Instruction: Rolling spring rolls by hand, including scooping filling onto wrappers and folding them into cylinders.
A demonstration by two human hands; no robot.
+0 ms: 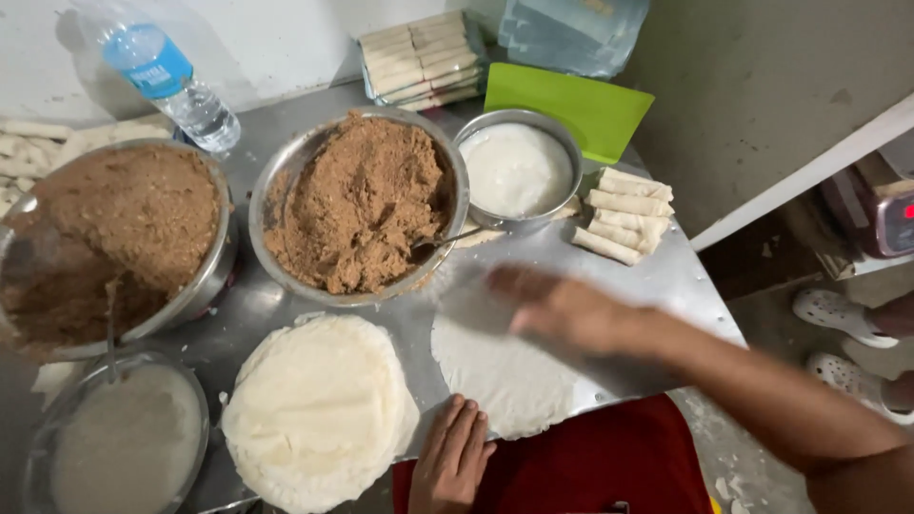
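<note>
One thin, pale, round wrapper (505,366) under two flat, spread, empty hands (562,309).

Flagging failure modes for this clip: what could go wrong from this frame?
1. The right hand is motion-blurred over the single wrapper; a fast swipe might tear or crease it.
2. That wrapper overhangs the metal table edge near the left hand, so it could slip off.
3. The spoon leans on the filling bowl rim, close to the moving hand; a knock could spill filling.
</note>
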